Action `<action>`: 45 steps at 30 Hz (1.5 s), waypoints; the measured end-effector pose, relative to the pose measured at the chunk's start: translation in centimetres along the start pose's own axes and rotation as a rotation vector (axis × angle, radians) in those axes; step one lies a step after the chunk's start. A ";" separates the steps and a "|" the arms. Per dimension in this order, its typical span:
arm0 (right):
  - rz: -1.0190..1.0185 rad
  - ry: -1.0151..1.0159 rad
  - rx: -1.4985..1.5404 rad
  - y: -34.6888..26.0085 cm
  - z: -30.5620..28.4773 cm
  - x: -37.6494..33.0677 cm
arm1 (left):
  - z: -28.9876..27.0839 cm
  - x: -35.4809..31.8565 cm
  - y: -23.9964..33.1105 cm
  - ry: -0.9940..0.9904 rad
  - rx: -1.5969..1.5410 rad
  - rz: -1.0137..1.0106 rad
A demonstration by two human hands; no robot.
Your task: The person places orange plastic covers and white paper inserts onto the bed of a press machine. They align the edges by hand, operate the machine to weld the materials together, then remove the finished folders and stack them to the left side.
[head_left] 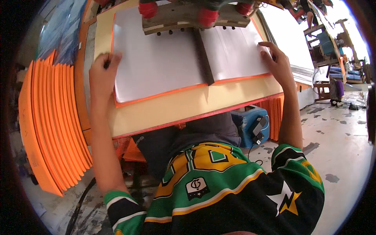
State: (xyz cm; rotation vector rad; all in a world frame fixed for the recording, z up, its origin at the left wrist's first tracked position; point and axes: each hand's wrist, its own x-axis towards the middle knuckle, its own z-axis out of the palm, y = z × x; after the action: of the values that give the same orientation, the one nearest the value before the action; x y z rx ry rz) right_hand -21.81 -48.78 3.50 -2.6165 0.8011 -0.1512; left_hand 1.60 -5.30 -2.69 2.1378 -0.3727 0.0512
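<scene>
An orange folder point(160, 97) lies spread out on the cream work board, pale glossy plastic sheets point(156, 58) covering its inside. Along its middle runs a dark narrow bar point(203, 58), beneath a machine head point(192, 19) with red knobs. My left hand point(102, 74) is closed at the folder's left edge, thumb against the border; its other fingertips are hidden. At the opposite edge, my right hand point(277, 64) pinches the border of the sheets between thumb and forefinger, the other fingers curled under.
Many orange folders point(51, 125) stand stacked at the left, with more orange ones point(272, 115) under the board at right. A blue box-shaped device point(250, 125) with a cable sits below the board. White sheets point(291, 51) lie right of it. Another person point(309, 13) is far off.
</scene>
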 end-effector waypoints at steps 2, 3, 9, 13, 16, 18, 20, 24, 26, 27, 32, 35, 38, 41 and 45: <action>-0.061 0.045 0.088 1.5 0.6 -1.8 | -0.5 -3.0 1.0 -0.090 0.121 -0.052; -0.141 0.079 0.167 1.9 1.1 -2.4 | -1.0 -4.3 1.6 -0.100 0.133 -0.037; -0.269 0.310 0.093 3.3 3.4 -3.4 | -0.4 -9.6 2.3 0.072 0.194 0.101; -0.306 0.503 0.154 4.1 4.6 -3.6 | 0.1 -9.9 1.9 0.168 0.264 0.144; -0.326 0.544 0.182 4.2 4.7 -3.7 | 0.0 -10.0 1.8 0.185 0.313 0.171; -0.319 0.559 0.194 4.4 4.7 -3.8 | 0.1 -9.9 1.7 0.176 0.345 0.148; -0.325 0.575 0.197 4.7 4.8 -3.8 | 0.0 -9.9 1.5 0.175 0.393 0.130; -0.296 0.576 0.203 4.7 4.7 -4.0 | 0.0 -10.2 1.5 0.222 0.432 0.205; -0.305 0.598 0.186 4.6 4.7 -3.8 | -0.1 -10.4 2.0 0.208 0.421 0.136; -0.317 0.599 0.189 4.6 4.7 -3.9 | -0.1 -10.5 2.0 0.220 0.422 0.133; -0.229 0.564 0.184 4.2 4.0 -4.7 | -0.2 -10.7 1.4 0.191 0.411 0.110; -0.224 0.567 0.157 3.8 4.0 -4.7 | -0.3 -12.1 2.4 0.208 0.262 0.054; -0.172 0.528 0.153 3.2 3.7 -5.3 | 0.1 -12.8 2.8 0.243 0.225 0.033; -0.167 0.514 0.119 3.2 3.8 -5.9 | 0.4 -12.6 2.7 0.251 0.226 0.071; -0.177 0.527 0.101 2.9 4.6 -5.4 | 0.3 -12.3 2.5 0.286 0.252 0.077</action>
State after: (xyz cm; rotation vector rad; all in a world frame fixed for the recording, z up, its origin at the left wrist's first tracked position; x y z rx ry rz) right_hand -26.84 -46.39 -1.78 -2.5716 0.6935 -0.9345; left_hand -10.88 -3.78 -3.03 2.3212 -0.2913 0.4644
